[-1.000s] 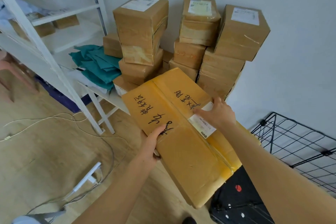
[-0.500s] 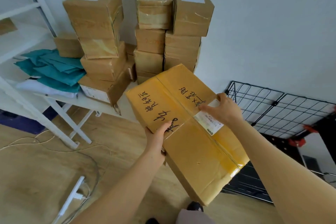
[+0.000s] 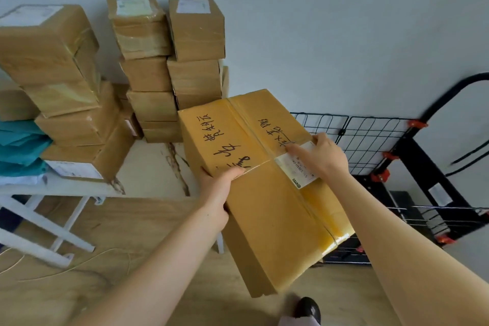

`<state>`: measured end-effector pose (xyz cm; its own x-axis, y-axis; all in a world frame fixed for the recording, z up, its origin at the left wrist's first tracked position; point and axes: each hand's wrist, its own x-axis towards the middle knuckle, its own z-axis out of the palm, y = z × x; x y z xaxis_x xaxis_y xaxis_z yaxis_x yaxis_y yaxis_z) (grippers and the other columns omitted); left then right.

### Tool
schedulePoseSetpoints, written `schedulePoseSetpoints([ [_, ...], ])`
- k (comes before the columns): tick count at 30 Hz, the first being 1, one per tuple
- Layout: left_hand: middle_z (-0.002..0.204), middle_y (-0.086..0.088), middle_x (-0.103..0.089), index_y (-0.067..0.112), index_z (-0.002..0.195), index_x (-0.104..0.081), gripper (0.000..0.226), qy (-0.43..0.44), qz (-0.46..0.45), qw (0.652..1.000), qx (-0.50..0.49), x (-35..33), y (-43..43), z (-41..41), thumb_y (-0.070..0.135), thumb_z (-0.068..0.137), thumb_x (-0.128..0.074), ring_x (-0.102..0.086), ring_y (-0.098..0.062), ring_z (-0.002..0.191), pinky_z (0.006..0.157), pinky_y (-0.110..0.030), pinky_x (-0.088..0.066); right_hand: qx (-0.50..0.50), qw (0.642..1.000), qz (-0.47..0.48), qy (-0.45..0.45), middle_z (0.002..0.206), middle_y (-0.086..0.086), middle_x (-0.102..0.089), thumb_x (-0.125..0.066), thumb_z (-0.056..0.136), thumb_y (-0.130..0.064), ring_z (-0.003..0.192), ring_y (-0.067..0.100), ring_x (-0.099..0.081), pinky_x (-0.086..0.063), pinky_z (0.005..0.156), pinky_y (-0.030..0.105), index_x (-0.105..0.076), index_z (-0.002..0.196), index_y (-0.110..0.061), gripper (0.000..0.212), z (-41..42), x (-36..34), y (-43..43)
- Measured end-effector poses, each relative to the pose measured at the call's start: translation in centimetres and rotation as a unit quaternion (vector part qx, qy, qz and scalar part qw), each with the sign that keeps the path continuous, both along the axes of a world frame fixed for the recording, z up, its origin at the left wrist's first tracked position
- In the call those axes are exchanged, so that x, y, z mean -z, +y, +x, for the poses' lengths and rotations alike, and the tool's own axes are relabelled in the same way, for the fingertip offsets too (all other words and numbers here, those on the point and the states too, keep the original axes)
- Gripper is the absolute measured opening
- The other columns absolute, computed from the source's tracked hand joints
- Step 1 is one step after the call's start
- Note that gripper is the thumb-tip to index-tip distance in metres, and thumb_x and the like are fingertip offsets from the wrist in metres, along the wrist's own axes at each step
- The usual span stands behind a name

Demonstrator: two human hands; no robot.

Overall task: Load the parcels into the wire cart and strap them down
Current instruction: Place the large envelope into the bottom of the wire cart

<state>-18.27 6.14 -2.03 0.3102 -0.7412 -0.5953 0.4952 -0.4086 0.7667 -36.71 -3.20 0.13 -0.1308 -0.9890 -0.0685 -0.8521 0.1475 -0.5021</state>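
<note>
I hold a large flat cardboard parcel [image 3: 267, 209] in the air, taped yellow, with black handwriting and a white label on top. My left hand [image 3: 215, 188] grips its left edge, thumb on top. My right hand [image 3: 324, 157] clamps its right edge over the label. The black wire cart [image 3: 370, 140] stands just right of the parcel against the wall, with mesh panels, orange clips and a black handle frame. Its floor is partly hidden behind the parcel. Several more brown parcels [image 3: 164, 66] are stacked at the left.
A low white table [image 3: 79, 188] carries the parcel stacks and folded teal cloth [image 3: 21, 148]. White shelf legs [image 3: 39, 225] and thin cables [image 3: 79, 264] lie on the wooden floor at lower left. My dark shoe [image 3: 308, 308] shows at the bottom. A grey wall is behind.
The view has swung right with the parcel. The stacks have slid to the left of the frame and much more of the wire cart and its handle shows at the right. Both hands keep their grip.
</note>
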Motion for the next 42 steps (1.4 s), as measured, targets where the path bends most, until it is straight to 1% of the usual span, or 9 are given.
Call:
schedulePoseSetpoints([
  [8,0.115,-0.002,-0.063,0.027,0.133,-0.044,0.069,-0.012,-0.044,0.999,0.025,-4.3,-3.7,-4.2,0.023,0.073,-0.078,-0.062,-0.023,0.099,0.073,-0.035,-0.053,0.023,0.998,-0.052,0.013,0.094,0.001,-0.058,-0.055,0.076,-0.064,0.082,0.022,-0.061,-0.044,0.060,0.030,-0.046,0.122,-0.018,0.066,-4.0,-5.3,-4.0],
  [12,0.117,-0.003,-0.058,0.027,0.138,-0.035,0.074,-0.026,-0.058,0.997,0.036,-5.8,-6.4,-7.4,0.022,0.076,-0.076,-0.058,-0.021,0.096,0.075,-0.037,-0.050,0.039,0.997,-0.064,-0.001,0.095,0.001,-0.060,-0.055,0.076,-0.065,0.082,0.022,-0.062,-0.044,0.058,0.029,-0.047,0.119,-0.017,0.064,-7.4,-6.4,-6.1],
  [16,0.115,-0.003,-0.059,0.027,0.139,-0.036,0.075,-0.046,-0.073,0.994,0.063,-7.0,-10.3,-10.4,0.023,0.076,-0.076,-0.059,-0.021,0.096,0.082,-0.040,-0.051,0.067,0.994,-0.078,-0.027,0.102,0.003,-0.061,-0.055,0.076,-0.066,0.087,0.023,-0.062,-0.049,0.065,0.033,-0.046,0.118,-0.017,0.066,-11.0,-7.1,-8.7],
  [19,0.113,-0.002,-0.062,0.027,0.135,-0.041,0.071,-0.065,-0.087,0.990,0.084,-7.8,-14.0,-13.3,0.022,0.074,-0.076,-0.061,-0.019,0.092,0.075,-0.036,-0.052,0.100,0.990,-0.089,-0.052,0.104,0.002,-0.063,-0.053,0.077,-0.066,0.087,0.022,-0.063,-0.049,0.063,0.033,-0.045,0.121,-0.017,0.066,-14.4,-6.9,-11.1],
  [23,0.112,-0.001,-0.065,0.028,0.130,-0.045,0.067,-0.084,-0.098,0.984,0.125,-7.8,-18.9,-17.5,0.021,0.072,-0.077,-0.065,-0.019,0.092,0.065,-0.032,-0.053,0.147,0.980,-0.100,-0.091,0.104,0.002,-0.064,-0.053,0.073,-0.069,0.091,0.025,-0.065,-0.055,0.073,0.040,-0.045,0.118,-0.020,0.067,-19.1,-5.8,-14.1],
  [28,0.119,-0.002,-0.061,0.026,0.136,-0.040,0.071,-0.084,-0.080,0.980,0.161,-5.6,-23.6,-22.1,0.021,0.076,-0.076,-0.062,-0.020,0.098,0.067,-0.032,-0.053,0.179,0.976,-0.077,-0.100,0.107,0.004,-0.062,-0.051,0.069,-0.071,0.097,0.027,-0.062,-0.055,0.079,0.045,-0.043,0.122,-0.020,0.075,-23.9,-3.0,-17.1],
  [32,0.122,-0.003,-0.058,0.025,0.136,-0.039,0.069,-0.085,-0.037,0.978,0.188,-2.5,-25.9,-24.2,0.022,0.078,-0.075,-0.060,-0.019,0.098,0.065,-0.033,-0.051,0.191,0.978,-0.042,-0.070,0.122,0.008,-0.054,-0.055,0.078,-0.061,0.112,0.029,-0.052,-0.049,0.085,0.040,-0.041,0.130,-0.012,0.073,-26.1,0.2,-18.7],
  [37,0.106,0.000,-0.062,0.022,0.130,-0.047,0.057,-0.071,0.013,0.973,0.217,1.8,-28.3,-24.8,0.019,0.080,-0.074,-0.060,-0.015,0.087,0.062,-0.030,-0.048,0.209,0.976,0.020,-0.055,0.131,0.009,-0.049,-0.056,0.081,-0.058,0.120,0.029,-0.046,-0.043,0.087,0.037,-0.036,0.137,-0.012,0.076,-26.8,4.5,-20.1],
  [42,0.120,-0.004,-0.060,0.024,0.135,-0.042,0.067,-0.059,0.056,0.968,0.239,6.5,-30.9,-23.8,0.020,0.078,-0.076,-0.060,-0.017,0.091,0.059,-0.031,-0.046,0.229,0.969,0.079,-0.055,0.130,0.009,-0.050,-0.057,0.083,-0.052,0.119,0.030,-0.048,-0.042,0.091,0.037,-0.035,0.138,-0.012,0.071,-26.2,8.9,-21.4],
])
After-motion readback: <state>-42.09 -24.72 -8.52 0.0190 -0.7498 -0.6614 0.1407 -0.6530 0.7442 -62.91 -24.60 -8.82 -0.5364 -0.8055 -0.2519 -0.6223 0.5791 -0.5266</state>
